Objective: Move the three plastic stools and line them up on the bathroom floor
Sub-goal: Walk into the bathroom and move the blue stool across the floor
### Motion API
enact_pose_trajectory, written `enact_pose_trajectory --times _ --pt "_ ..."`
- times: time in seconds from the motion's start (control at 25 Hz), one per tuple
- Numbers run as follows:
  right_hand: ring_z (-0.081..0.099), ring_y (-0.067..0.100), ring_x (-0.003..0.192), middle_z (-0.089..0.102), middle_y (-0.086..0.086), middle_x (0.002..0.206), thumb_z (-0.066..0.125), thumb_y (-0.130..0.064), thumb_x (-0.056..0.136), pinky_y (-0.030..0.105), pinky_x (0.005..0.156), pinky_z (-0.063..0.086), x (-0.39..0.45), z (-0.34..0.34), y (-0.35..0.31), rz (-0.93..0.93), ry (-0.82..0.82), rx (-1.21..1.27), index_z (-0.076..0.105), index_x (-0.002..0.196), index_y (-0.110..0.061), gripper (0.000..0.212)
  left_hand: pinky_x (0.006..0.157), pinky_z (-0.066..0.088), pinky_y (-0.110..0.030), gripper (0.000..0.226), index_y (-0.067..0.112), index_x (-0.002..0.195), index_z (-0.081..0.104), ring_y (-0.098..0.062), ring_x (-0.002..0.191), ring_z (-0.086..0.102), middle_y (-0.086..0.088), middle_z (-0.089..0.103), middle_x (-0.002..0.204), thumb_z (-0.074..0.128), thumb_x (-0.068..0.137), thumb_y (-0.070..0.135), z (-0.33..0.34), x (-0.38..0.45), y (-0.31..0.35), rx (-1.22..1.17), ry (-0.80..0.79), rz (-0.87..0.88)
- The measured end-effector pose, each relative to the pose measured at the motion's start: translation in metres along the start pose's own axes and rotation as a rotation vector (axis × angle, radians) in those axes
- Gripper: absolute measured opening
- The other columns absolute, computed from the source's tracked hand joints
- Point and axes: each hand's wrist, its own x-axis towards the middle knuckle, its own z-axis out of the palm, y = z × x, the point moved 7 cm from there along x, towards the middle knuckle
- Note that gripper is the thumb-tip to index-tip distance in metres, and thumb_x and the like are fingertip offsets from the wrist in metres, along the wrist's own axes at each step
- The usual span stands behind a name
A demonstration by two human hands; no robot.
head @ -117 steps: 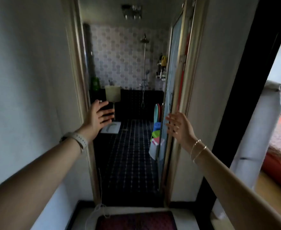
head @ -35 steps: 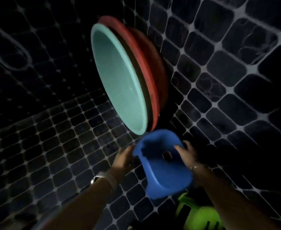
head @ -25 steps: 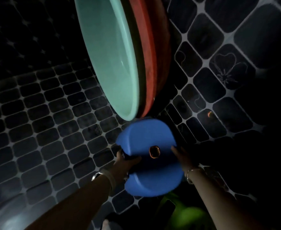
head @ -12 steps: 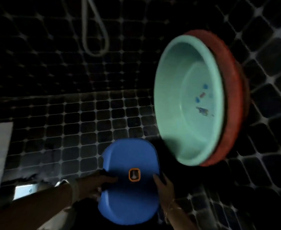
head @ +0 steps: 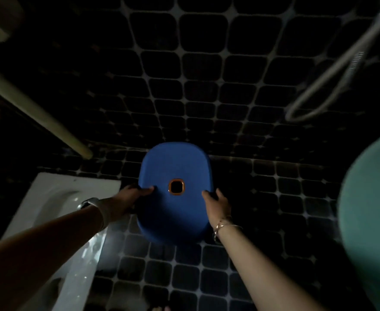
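A blue plastic stool (head: 173, 212) with an orange-rimmed hole in its seat is seat-up in the middle of the view, over the dark tiled bathroom floor (head: 274, 198). My left hand (head: 126, 200) grips its left edge and my right hand (head: 218, 205) grips its right edge. Whether its legs touch the floor is hidden under the seat. The other stools are out of view.
A white squat toilet pan (head: 56, 198) lies in the floor at the left, close to the stool. A teal basin (head: 373, 221) leans at the right edge. A shower hose (head: 332, 84) hangs at the upper right, and a pale pipe (head: 38, 113) slants at the upper left.
I have carried the blue stool left, away from the teal and red basins, toward the back wall beside the squat pan. Both hands still hold its sides.
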Motion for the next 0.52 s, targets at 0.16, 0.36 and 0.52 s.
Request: enact_pose_trajectory --times 0.16,0.36,0.52 --pt "0.057 0.033 0.118 0.061 0.014 0.129 0.055 -0.023 0.088 0.029 0.089 0.044 0.045 0.1 -0.036 -0.049 -0.06 -0.054 0.05 0.134 -0.008 0.048 0.1 0.043 -0.044 0.052 0.011 0.136 0.05 -0.032 0.123 0.053 -0.014 0.058 0.133 0.06 0.089 0.031 -0.087 0.069 0.015 -0.031 0.108 0.049" --pt "0.063 0.036 0.11 0.066 0.018 0.12 0.056 -0.027 0.086 0.043 0.092 0.052 0.056 0.178 -0.049 -0.137 0.01 -0.124 0.06 0.118 -0.003 0.04 0.096 0.044 -0.037 0.045 0.007 0.136 0.05 -0.024 0.101 0.063 -0.017 0.056 0.137 0.054 0.093 0.018 -0.16 0.131 0.028 -0.146 0.127 0.212" --pt "0.061 0.038 0.11 0.065 0.019 0.12 0.053 -0.027 0.088 0.045 0.091 0.051 0.052 0.181 -0.034 -0.108 0.06 -0.137 0.055 0.122 -0.005 0.04 0.104 0.041 -0.038 0.048 0.014 0.141 0.043 -0.023 0.112 0.057 -0.011 0.054 0.139 0.053 0.094 0.018 -0.161 0.137 0.011 -0.158 0.074 0.201"
